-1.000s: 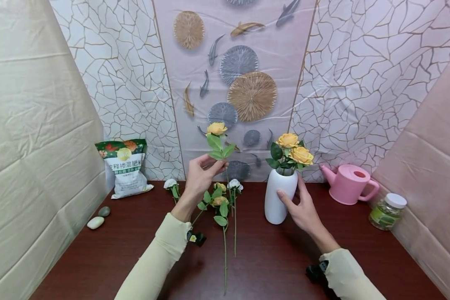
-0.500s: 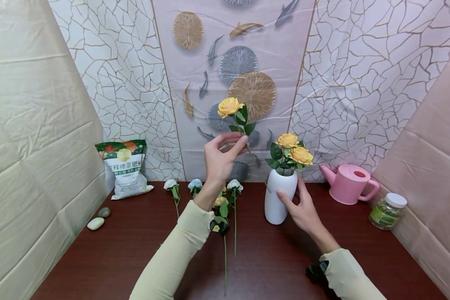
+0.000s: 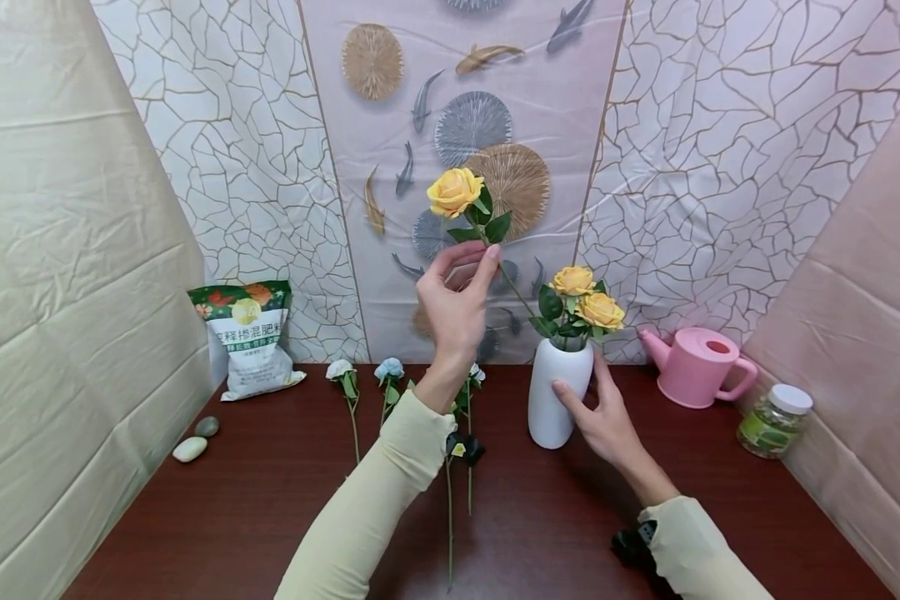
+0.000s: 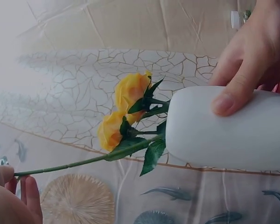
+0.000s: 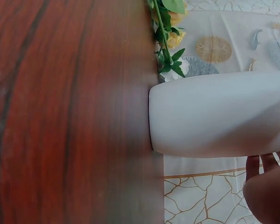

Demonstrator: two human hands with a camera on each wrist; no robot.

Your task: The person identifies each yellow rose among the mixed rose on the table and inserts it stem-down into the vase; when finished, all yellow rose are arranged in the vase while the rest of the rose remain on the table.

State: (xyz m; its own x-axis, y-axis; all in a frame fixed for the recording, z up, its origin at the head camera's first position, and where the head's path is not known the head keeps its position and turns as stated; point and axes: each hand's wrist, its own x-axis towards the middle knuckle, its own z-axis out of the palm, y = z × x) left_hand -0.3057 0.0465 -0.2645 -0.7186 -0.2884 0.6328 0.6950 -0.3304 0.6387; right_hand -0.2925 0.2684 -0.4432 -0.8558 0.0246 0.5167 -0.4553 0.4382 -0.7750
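Observation:
My left hand (image 3: 456, 312) pinches the stem of a yellow rose (image 3: 455, 192) just below its leaves, raised above the table. From the fingers, the stem (image 4: 70, 165) slants down to the mouth of the white vase (image 3: 557, 404), where its lower end overlaps leaves in the left wrist view. Two other yellow roses (image 3: 600, 310) stand in the vase. Fingers and thumb of my right hand (image 3: 609, 421) grip the vase from its right side. The vase stands upright, its base on the table in the right wrist view.
Behind my left forearm lie several flowers, including a white one (image 3: 340, 369) and a pale blue one (image 3: 390, 369). A fertilizer bag (image 3: 251, 337) and two stones (image 3: 191, 449) are at left. A pink watering can (image 3: 697, 371) and a lidded jar (image 3: 771, 425) stand at right.
My left hand has lifted the yellow rose and carried it right, bringing its stem to the vase mouth. My right hand has stayed on the vase.

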